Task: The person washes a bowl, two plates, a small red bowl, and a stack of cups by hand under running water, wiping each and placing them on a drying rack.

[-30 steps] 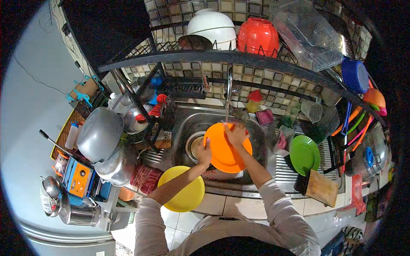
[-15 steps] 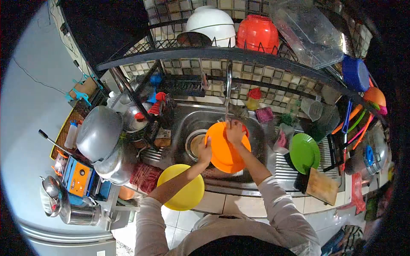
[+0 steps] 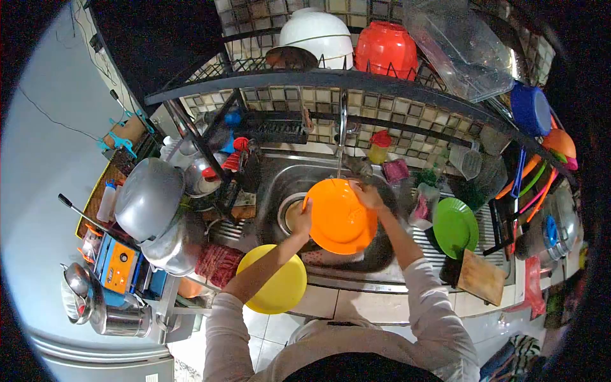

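- Orange plate is held tilted over the steel sink, right under the faucet; prob. so water runs off into the basin.
- Left hand is clamped on the plate's left rim, steadying it.
- Right hand sits at the plate's upper right edge, fingers on the rim; can't tell how tight the grip is. Hands are apart, one per side of the plate.
- Yellow plate lies at the counter's front edge, below the left forearm, close enough to get bumped.
- Green plate lies on the ribbed drainboard to the right, w/ a wooden cutting board just beside it.
- Left of the sink: big upturned metal pot, more pots below it, an orange-blue appliance.
- Overhead rack carries a white bowl, red bowl, clear plastic tub; it hangs over the faucet, so little headroom above the plate.
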A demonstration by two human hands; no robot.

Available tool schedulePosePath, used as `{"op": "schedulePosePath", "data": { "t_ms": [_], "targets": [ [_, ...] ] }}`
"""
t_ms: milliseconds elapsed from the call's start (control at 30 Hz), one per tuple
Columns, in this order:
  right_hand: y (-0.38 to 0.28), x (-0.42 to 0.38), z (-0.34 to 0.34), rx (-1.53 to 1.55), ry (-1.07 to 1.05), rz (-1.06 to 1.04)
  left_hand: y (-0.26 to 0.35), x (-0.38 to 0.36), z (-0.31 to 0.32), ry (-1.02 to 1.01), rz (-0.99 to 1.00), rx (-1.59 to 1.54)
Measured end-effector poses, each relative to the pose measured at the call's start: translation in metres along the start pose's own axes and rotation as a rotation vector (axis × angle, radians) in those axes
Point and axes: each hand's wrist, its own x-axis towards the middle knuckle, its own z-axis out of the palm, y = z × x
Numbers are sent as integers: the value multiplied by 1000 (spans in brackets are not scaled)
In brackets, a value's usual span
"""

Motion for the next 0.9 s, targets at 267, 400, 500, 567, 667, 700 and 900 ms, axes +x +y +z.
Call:
{"op": "schedulePosePath", "data": {
  "t_ms": [267, 400, 500, 567, 667, 700, 900],
  "targets": [
    [-5, -26, -58, 787, -134, -89, -3, 29, 28, -138, -290, -499],
    [-28, -31, -81, 585, 67, -266, 1, 34, 42, -300, -530, -545],
    [-37, -45, -75, -38, 285, -449, 57, 27, 40, -280, -758, -798],
    [-62, -69, -75, -48, 258, -507, 39, 50, 32, -292, -869, -855],
    [-59, -90, -55, -318, 320, -783, 7, 77, 32, -628, -935, -1133],
    [-56, -94, -47, -330, 254, -833, 1, 78, 30, -625, -935, -1134],
    [-57, -93, -12, -320, -154, -678, -40, 82, 38, -593, -611, -1003]
  ]
}}
